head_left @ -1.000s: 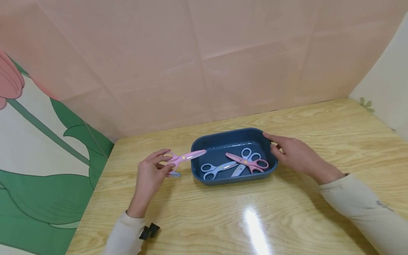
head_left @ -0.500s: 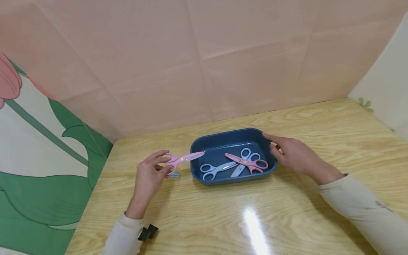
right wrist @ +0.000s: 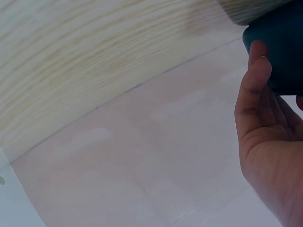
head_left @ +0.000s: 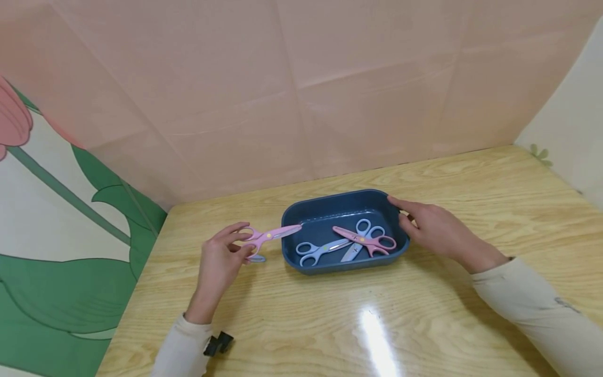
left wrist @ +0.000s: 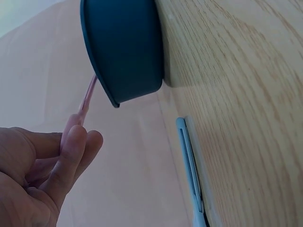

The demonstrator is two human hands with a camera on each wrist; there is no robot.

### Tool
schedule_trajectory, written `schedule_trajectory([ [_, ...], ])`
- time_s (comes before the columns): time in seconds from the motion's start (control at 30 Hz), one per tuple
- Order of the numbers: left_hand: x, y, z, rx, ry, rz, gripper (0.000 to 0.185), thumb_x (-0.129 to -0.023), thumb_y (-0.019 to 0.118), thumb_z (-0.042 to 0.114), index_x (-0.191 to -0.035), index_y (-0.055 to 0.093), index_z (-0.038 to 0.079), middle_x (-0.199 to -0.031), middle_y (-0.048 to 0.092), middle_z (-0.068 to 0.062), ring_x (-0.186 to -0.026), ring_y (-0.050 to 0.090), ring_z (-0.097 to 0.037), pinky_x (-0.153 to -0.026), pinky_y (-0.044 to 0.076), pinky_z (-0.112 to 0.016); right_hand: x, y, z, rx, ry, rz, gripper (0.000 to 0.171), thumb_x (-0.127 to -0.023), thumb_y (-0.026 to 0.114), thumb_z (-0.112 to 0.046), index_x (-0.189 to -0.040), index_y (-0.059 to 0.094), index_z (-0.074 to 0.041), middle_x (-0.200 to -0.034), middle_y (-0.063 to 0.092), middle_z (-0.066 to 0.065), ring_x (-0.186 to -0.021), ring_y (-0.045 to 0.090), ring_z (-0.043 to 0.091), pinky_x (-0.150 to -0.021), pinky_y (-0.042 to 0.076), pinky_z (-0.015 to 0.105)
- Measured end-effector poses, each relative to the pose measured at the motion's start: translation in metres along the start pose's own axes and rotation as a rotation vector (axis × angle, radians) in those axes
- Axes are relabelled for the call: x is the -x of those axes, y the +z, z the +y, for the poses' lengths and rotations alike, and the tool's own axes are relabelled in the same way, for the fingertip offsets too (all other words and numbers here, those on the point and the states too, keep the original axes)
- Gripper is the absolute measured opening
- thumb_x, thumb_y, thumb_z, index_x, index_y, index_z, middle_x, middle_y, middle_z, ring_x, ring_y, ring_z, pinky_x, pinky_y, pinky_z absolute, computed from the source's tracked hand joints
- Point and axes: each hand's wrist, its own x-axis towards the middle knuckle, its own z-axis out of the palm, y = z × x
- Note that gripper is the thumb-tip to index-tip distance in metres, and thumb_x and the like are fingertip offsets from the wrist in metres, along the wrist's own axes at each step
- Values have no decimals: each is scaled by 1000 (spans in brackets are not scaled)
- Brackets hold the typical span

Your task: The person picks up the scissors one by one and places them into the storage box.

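While my right hand (head_left: 435, 228) steadies the blue tray (head_left: 325, 208) by its rim, apparently fingers straight, my left hand (head_left: 221, 256) pinches the pink scissors (head_left: 270, 234), blades over the edge.

The wooden table (head_left: 424, 314) has a pale, yellowish grain and a glossy finish, with a bright glare patch at about 6 o'clock of its middle. Its far edge meets a pink backdrop and its left edge a flowered panel. A dark blue tray (head_left: 330, 201) sits directly on the table, near the centre and slightly toward 12 o'clock. At 9 o'clock of the tray, just beside its left wall, a light blue scissor handle (head_left: 257, 257) seems to lie flat on the wood, though most of it is hidden in the head view; the left wrist view shows a thin blue strip (left wrist: 189, 165) there, flat against the grain.
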Motion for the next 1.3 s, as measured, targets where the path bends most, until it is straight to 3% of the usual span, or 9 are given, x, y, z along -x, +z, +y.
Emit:
schedule_trajectory([
  [0.5,1,2,-1,-31,37,-8,23,-83,77,-3,-105,76,0,-132,66,-5,-68,73,-18,-53,57,-17,2,-1,1,9,8,5,51,-104,43,-26,-153,40,-11,-71,45,1,-56,42,12,-48,34,24],
  [0.73,1,0,2,-32,37,-11,34,-83,77,-2,-116,73,5,-124,70,-10,-66,73,-20,-52,57,-17,0,-1,-1,8,10,1,51,-104,43,-25,-153,40,-12,-72,46,1,-56,42,12,-49,35,25],
  [1.1,0,7,5,-30,34,-30,35,-82,77,-1,-117,73,5,-122,71,-12,-65,72,-18,-53,57,-17,-1,0,-2,9,21,2,51,-104,44,-24,-153,40,-13,-69,43,2,-55,43,13,-48,35,25],
  [1.3,-2,11,7,-56,59,-15,25,-81,78,-2,-106,77,2,-127,69,-5,-66,72,-16,-52,56,-15,0,1,-1,9,25,-1,51,-104,44,-26,-153,40,-13,-70,43,1,-55,42,12,-48,34,25],
])
